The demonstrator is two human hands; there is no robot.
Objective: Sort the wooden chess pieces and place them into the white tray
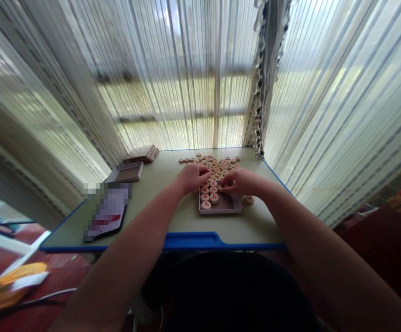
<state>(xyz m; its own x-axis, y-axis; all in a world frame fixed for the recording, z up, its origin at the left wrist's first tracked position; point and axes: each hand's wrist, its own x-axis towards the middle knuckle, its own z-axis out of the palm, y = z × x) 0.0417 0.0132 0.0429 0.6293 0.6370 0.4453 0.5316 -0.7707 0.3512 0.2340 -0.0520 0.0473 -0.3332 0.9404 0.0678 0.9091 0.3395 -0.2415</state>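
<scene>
A shallow open box (220,211) sits on the table in front of me, with round wooden xiangqi pieces (214,198) lined up in columns on its left side, red characters facing up. My left hand (194,178) is closed over the box's far left corner, its fingertips by the top pieces; what they pinch, if anything, is hidden. Over the far side of the box, my right hand (240,181) pinches a xiangqi piece (221,189) beside the second column. Behind both hands lies a loose heap of xiangqi pieces (217,166), partly covered by them.
One loose piece (249,199) lies right of the box. On the left are a tablet (109,212) with a blurred screen, a second shallow box (127,172) and a stack of books (141,153). The table (172,216) has a blue edge; curtains (172,92) hang behind it.
</scene>
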